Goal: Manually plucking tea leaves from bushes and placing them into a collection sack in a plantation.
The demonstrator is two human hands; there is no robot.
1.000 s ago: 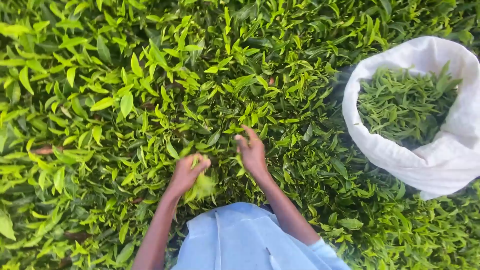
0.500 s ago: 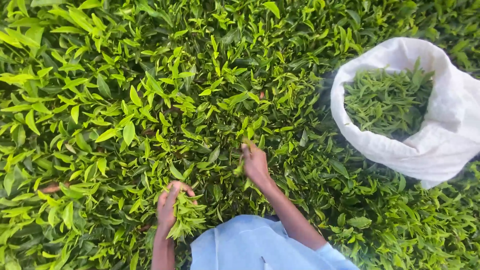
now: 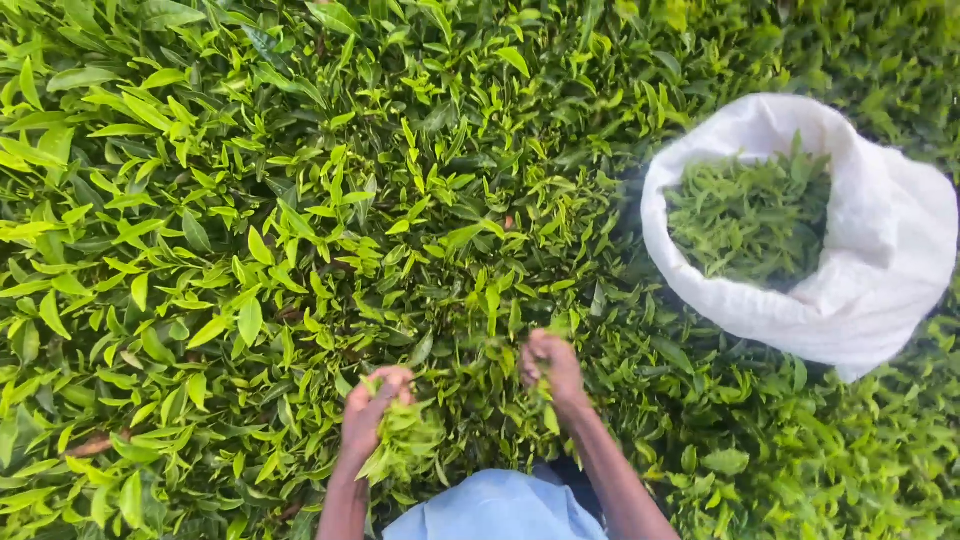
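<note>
While hands [image 3: 460, 395] clutch leaves [image 3: 405, 445], sack [image 3: 880, 290] nearby.

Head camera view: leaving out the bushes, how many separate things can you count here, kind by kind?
Hands: 2, the left hand and the right hand
White sack, open, with picked leaves inside: 1
Bunch of picked leaves in the left hand: 1
Light blue garment at the bottom edge: 1
Total: 5

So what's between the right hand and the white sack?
In the head view, only growing bush leaves lie between the right hand and the white sack.
</note>
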